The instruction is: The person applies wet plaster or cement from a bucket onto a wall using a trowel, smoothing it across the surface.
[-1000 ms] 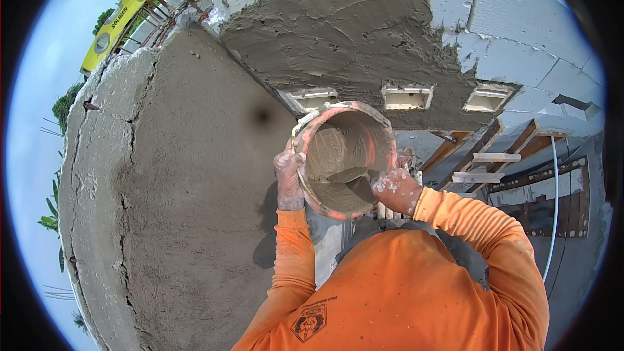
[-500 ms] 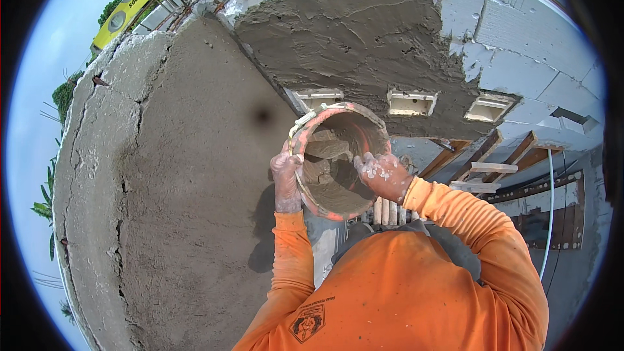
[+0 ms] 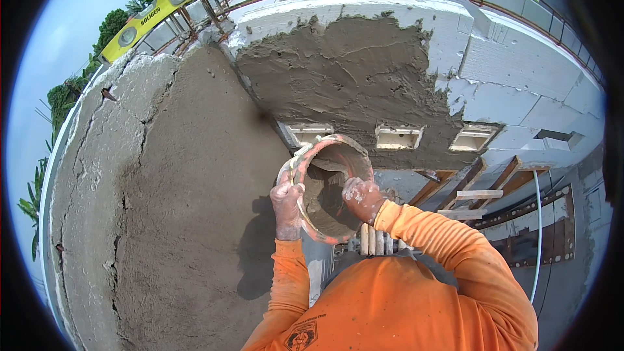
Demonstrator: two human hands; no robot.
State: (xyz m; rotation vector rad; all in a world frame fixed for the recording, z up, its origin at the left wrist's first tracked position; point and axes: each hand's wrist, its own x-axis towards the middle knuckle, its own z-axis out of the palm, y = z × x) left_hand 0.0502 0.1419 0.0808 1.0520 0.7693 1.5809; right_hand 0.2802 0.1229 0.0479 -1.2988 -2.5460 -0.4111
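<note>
To scoop the mortar cleanly, we seemingly needed the bucket steady between our hands, the left hand gripping its rim with firm fingers, the right hand curled at its opening, though what those fingers held we could not tell.

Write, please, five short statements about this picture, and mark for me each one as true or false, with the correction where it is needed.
1. The left hand grips the rim of the bucket. True.
2. The right hand is on the yellow level. False: the right hand is at the right side of the bucket's opening.
3. The yellow level lies inside the bucket. False: the yellow level is at the upper left of the picture.
4. Three pale recessed boxes sit in a row. True.
5. Both sleeves are blue. False: both sleeves are orange.
</note>
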